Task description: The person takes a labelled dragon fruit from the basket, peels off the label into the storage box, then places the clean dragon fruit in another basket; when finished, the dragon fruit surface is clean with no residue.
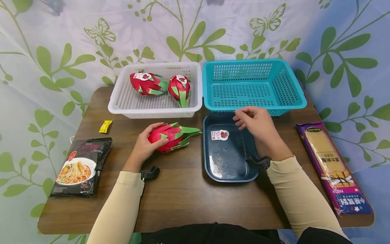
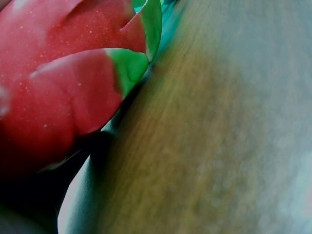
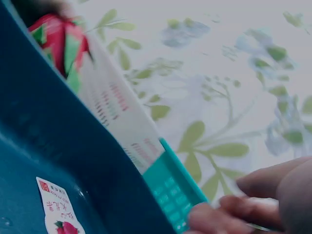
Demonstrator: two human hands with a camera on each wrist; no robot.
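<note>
My left hand grips a dragon fruit from its left side, thumb across its near face. The fruit lies on its side, its green leaf tips toward the dark blue basin. In the left wrist view the red skin of the dragon fruit is seen up close, just over the wood. My right hand hovers over the basin's far right part, fingers loosely bent, nothing visible in them. A white label with a dragon fruit picture lies flat in the basin; the right wrist view also shows this label.
Behind stand a white basket holding two labelled dragon fruits and a turquoise basket. On the left of the table lie a black noodle packet and a small yellow packet; a purple pasta packet lies right.
</note>
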